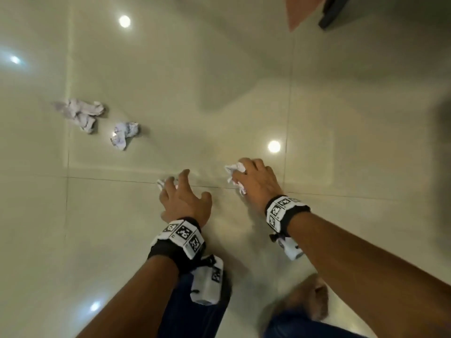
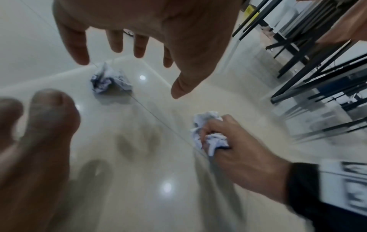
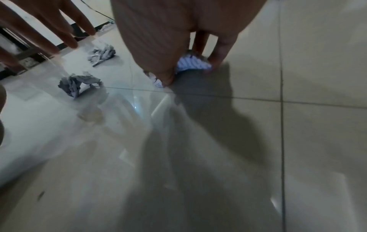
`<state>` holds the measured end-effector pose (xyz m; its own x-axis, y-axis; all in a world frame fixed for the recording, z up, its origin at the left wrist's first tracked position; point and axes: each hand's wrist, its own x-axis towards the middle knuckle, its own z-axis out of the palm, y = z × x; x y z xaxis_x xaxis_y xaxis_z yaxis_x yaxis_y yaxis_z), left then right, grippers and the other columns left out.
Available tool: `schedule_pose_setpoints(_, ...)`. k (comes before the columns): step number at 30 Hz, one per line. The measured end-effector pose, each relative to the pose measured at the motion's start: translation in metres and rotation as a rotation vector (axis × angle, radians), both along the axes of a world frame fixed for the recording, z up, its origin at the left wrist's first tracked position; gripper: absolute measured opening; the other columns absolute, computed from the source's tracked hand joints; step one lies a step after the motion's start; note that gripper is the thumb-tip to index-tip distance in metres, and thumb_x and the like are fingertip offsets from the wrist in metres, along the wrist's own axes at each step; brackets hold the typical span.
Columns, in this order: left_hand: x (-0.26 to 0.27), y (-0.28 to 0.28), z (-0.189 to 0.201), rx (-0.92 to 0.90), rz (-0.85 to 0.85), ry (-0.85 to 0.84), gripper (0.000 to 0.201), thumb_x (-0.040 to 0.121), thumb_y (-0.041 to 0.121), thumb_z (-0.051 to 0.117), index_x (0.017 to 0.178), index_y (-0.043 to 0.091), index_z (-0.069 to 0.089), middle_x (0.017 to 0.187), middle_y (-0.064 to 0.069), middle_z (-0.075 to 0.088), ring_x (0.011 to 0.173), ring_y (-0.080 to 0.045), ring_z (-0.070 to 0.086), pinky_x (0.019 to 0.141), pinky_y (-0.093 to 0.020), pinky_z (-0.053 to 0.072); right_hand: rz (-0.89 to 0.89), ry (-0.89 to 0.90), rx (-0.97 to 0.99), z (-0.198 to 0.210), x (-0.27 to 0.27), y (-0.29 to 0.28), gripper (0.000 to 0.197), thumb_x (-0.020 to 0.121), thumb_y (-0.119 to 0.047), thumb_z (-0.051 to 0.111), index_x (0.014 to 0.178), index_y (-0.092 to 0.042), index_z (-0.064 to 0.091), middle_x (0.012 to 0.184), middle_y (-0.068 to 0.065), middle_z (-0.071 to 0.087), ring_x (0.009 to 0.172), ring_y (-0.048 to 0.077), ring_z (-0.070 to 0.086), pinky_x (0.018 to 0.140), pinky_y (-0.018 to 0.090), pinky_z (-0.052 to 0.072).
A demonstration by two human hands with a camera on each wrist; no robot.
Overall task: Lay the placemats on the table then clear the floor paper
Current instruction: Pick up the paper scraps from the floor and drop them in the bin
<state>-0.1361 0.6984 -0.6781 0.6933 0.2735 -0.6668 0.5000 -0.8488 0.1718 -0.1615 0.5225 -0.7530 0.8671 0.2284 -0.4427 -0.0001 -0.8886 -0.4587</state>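
Person bent over glossy tiled floor [image 1: 244, 81]; both hands low, near a grout line; right hand [image 1: 253, 181] curled round a crumpled paper wad [image 1: 235, 170], grip closed on it, white paper bulging out between fingers in left wrist view; left hand [image 1: 183, 198] spread, fingers straight and apart, grip wide open and holding nothing, poised above a small paper ball [image 1: 162, 183] lying on the floor at its fingertips; cannot tell if fingertips touch it; two more crumpled papers on the floor farther off to the left, a larger wad [image 1: 80, 113] and a smaller one [image 1: 125, 135] just beside it; dark desk leg [image 1: 329, 13] at top right; no placemats identifiable; bare foot [image 1: 314, 301] at lower edge.
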Motion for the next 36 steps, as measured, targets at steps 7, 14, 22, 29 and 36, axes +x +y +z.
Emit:
schedule_pose_setpoints(7,0.025,0.06,-0.066,0.07,-0.038,-0.099,0.045,0.085,0.017,0.055,0.128,0.026,0.042,0.137,-0.014,0.032,0.119,-0.041,0.034,0.085,-0.052,0.043,0.075,0.031,0.147,0.017,0.017,-0.011,0.028,0.074,-0.027,0.067,0.099,-0.028,0.056,0.1,-0.006,0.057,0.081,0.016,0.048,0.067,0.028,0.041)
schedule_pose_setpoints(14,0.031,0.117,-0.061,-0.062,0.102,-0.155,0.019,0.087,0.005,0.049,0.101,0.007,0.063,0.104,-0.018,0.057,0.088,-0.039,0.056,0.078,-0.037,0.039,0.225,0.023,0.238,0.045,0.13,0.078,0.075,0.079,-0.023,0.066,0.147,-0.023,0.035,0.102,0.0,0.063,0.086,0.019,0.046,0.076,0.035,0.045)
schedule_pose_setpoints(22,0.136,0.213,-0.047,-0.012,0.131,-0.643,0.07,0.081,0.0,0.05,0.145,0.025,0.032,0.145,-0.021,0.023,0.07,-0.031,0.051,0.064,-0.035,0.046,0.57,-0.125,0.039,-0.018,0.215,0.229,0.033,0.08,-0.025,0.067,0.112,-0.02,0.066,0.152,0.011,0.035,0.142,0.038,0.025,0.113,0.054,0.025)
schedule_pose_setpoints(29,0.215,0.232,-0.084,-0.018,-0.063,-0.28,0.058,0.094,0.036,0.049,0.147,0.027,0.027,0.154,-0.018,0.019,0.103,-0.054,0.054,0.089,-0.054,0.047,0.487,-0.184,0.006,-0.019,0.208,0.163,0.032,0.069,-0.019,0.076,0.1,-0.016,0.067,0.116,0.008,0.063,0.099,0.031,0.058,0.079,0.036,0.047)
schedule_pose_setpoints(36,0.165,0.236,-0.021,-0.069,0.084,-0.071,0.043,0.091,0.036,0.043,0.11,0.005,0.066,0.117,-0.023,0.063,0.104,-0.04,0.06,0.088,-0.041,0.048,0.199,0.406,-0.082,0.074,0.19,0.115,0.03,0.084,-0.012,0.052,0.108,-0.029,0.06,0.109,-0.007,0.065,0.098,0.02,0.062,0.084,0.027,0.049)
